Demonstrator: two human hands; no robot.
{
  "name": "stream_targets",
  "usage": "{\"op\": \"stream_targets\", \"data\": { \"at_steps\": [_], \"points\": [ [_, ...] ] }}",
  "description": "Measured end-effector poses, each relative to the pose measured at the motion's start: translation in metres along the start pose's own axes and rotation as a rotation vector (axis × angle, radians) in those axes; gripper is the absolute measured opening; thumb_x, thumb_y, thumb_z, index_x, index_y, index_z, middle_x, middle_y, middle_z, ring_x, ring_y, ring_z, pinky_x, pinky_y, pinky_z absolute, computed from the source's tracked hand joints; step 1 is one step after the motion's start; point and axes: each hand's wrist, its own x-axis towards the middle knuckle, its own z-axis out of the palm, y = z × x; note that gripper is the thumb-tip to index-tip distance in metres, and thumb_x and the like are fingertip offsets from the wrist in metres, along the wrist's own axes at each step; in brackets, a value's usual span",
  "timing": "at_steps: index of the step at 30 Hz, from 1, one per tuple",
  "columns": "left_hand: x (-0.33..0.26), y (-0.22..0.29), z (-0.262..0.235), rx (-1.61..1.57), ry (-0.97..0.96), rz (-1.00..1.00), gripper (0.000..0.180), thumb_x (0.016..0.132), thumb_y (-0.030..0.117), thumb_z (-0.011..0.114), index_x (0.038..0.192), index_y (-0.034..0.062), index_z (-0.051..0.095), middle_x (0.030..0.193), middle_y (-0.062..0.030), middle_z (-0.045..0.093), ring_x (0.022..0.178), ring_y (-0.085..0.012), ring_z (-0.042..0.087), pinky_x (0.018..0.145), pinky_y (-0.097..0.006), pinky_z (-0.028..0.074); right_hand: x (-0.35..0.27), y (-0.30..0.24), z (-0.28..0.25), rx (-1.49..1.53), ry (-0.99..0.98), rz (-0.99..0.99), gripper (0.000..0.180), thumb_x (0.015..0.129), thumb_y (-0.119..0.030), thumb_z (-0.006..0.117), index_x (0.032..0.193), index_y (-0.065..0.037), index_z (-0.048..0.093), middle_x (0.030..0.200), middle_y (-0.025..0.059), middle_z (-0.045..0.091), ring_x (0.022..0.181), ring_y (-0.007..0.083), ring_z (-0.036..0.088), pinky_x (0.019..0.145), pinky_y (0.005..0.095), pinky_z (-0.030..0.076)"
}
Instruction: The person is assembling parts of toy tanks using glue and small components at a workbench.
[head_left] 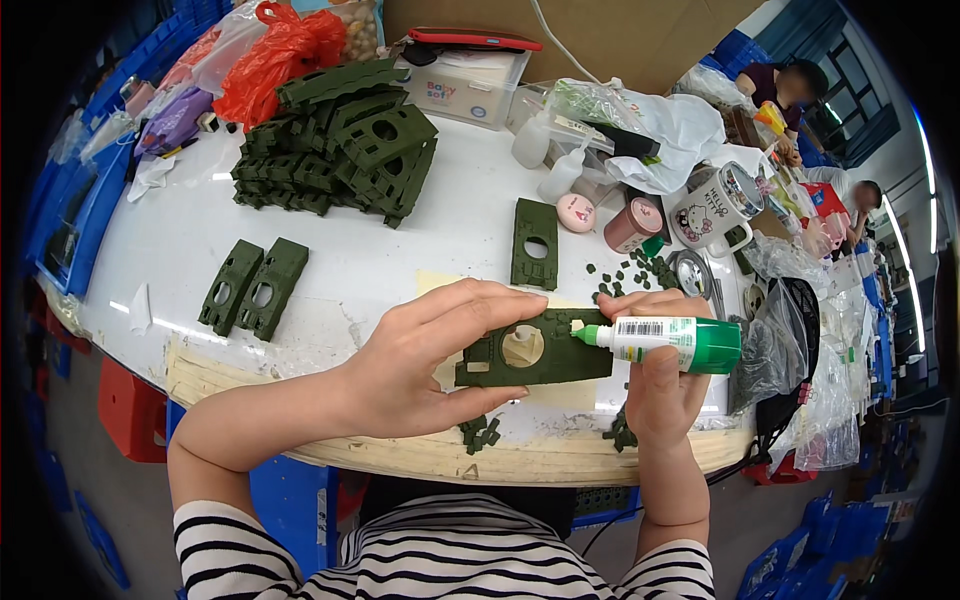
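Observation:
My left hand (420,350) grips a dark green plastic model hull plate (555,372) by its long edges, thumb below and fingers above. A round hole in the plate shows a pale disc and peg behind or inside it. My right hand (665,395) is closed around a white and green glue bottle (655,342), held almost level. Its green nozzle points left at the plate's right part, by a small pale square opening; whether the tip touches cannot be seen. Just beyond lies another green hull plate (535,245). Small green parts (640,272) are scattered near my right hand.
A tall pile of green hull plates (340,140) stands far left, with two more plates (258,288) nearer. Around the right side are a cartoon mug (708,215), a pink jar (633,226), a round pink case (576,213) and plastic bags. Two people sit far right.

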Motion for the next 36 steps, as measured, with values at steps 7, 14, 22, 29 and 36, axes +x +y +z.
{"op": "stream_targets", "data": {
  "at_steps": [7, 14, 22, 29, 36],
  "points": [
    [0.0, -0.001, 0.0, 0.014, 0.004, -0.018, 0.062, 0.068, 0.008, 0.082, 0.123, -0.0023, 0.055, 0.114, -0.016, 0.058, 0.099, -0.0238, 0.06, 0.083, -0.032, 0.05, 0.001, 0.0, 0.001, 0.191, 0.072, 0.099, 0.041, 0.092, -0.038, 0.058, 0.102, 0.001, 0.051, 0.097, 0.0165, 0.062, 0.096, 0.0269, 0.061, 0.094, 0.0453, 0.045],
    [-0.004, -0.007, -0.001, -0.114, 0.037, -0.112, 0.066, 0.071, 0.009, 0.081, 0.126, 0.0005, 0.046, 0.114, -0.0138, 0.051, 0.106, -0.0205, 0.053, 0.09, -0.031, 0.048, 0.001, -0.002, 0.0, 0.168, 0.04, 0.09, 0.044, 0.092, -0.045, 0.056, 0.102, -0.002, 0.048, 0.095, 0.0156, 0.062, 0.095, 0.0268, 0.062, 0.098, 0.049, 0.042],
    [0.003, -0.008, -0.006, -0.842, 0.182, -0.452, 0.072, 0.076, 0.014, 0.078, 0.134, 0.0037, 0.035, 0.129, -0.0132, 0.048, 0.123, -0.0232, 0.048, 0.104, -0.039, 0.042, -0.002, -0.001, -0.001, 0.311, 0.011, 0.21, 0.044, 0.093, -0.046, 0.052, 0.102, -0.003, 0.047, 0.093, 0.0137, 0.059, 0.093, 0.0245, 0.061, 0.09, 0.0414, 0.046],
    [-0.005, -0.008, 0.007, -1.163, -0.132, -0.54, 0.068, 0.091, 0.012, 0.06, 0.147, 0.0034, 0.022, 0.141, -0.0138, 0.04, 0.129, -0.0248, 0.043, 0.103, -0.042, 0.042, -0.002, 0.0, 0.001, 0.239, 0.022, 0.093, 0.045, 0.093, -0.044, 0.054, 0.105, -0.001, 0.049, 0.093, 0.0135, 0.058, 0.094, 0.0251, 0.061, 0.087, 0.0398, 0.048],
    [-0.013, -0.01, 0.014, -1.122, -0.309, -0.601, 0.057, 0.096, 0.013, 0.055, 0.146, 0.0094, 0.029, 0.136, -0.0074, 0.045, 0.111, -0.0126, 0.055, 0.079, -0.023, 0.047, -0.006, 0.002, 0.011, 0.156, -0.077, 0.066, 0.041, 0.09, -0.035, 0.062, 0.106, 0.002, 0.055, 0.099, 0.0145, 0.061, 0.097, 0.025, 0.061, 0.092, 0.0431, 0.049]
  ]
}}
